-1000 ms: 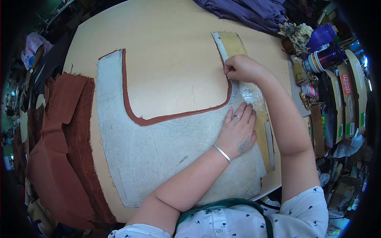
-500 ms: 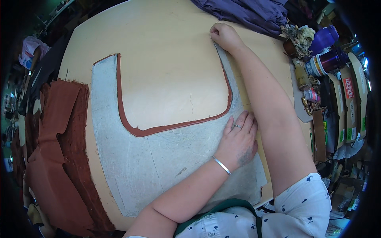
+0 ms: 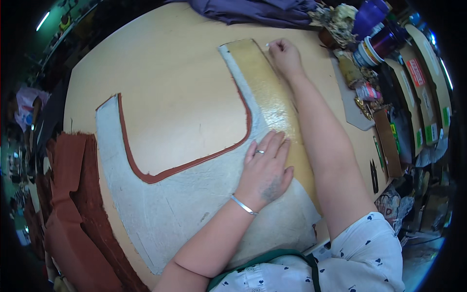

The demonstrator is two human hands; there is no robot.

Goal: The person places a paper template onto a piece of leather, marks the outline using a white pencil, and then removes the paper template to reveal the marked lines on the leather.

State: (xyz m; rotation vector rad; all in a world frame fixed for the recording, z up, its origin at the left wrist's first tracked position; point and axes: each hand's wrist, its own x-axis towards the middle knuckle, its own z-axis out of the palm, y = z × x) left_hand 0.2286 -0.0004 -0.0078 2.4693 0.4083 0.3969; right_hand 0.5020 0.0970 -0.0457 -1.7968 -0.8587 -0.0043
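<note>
A large U-shaped grey-white panel [image 3: 160, 209] lies flat before me, its inner curve edged with a rust-brown strip [image 3: 194, 165]. Along its right arm runs a glossy yellow strip [image 3: 272, 104]. My left hand [image 3: 267, 168] rests flat, fingers spread, where the panel meets the yellow strip. Beyond the strip's far right corner is my right hand [image 3: 287, 54], its fingers pinched. A small pale bit shows at the fingertips, too small to name.
Rust-brown fabric pieces [image 3: 73, 209] hang over the table's left side. Dark purple cloth [image 3: 253, 9] lies at the far edge. To the right are jars and a paint tub [image 3: 367, 52], cardboard boxes [image 3: 389, 141] and dark snips [image 3: 374, 176] on the table [image 3: 180, 63].
My right hand has come off the panel's far right tip, a little nearer me. The yellow strip, mostly hidden by my arm before, now shows. The whole view has shifted.
</note>
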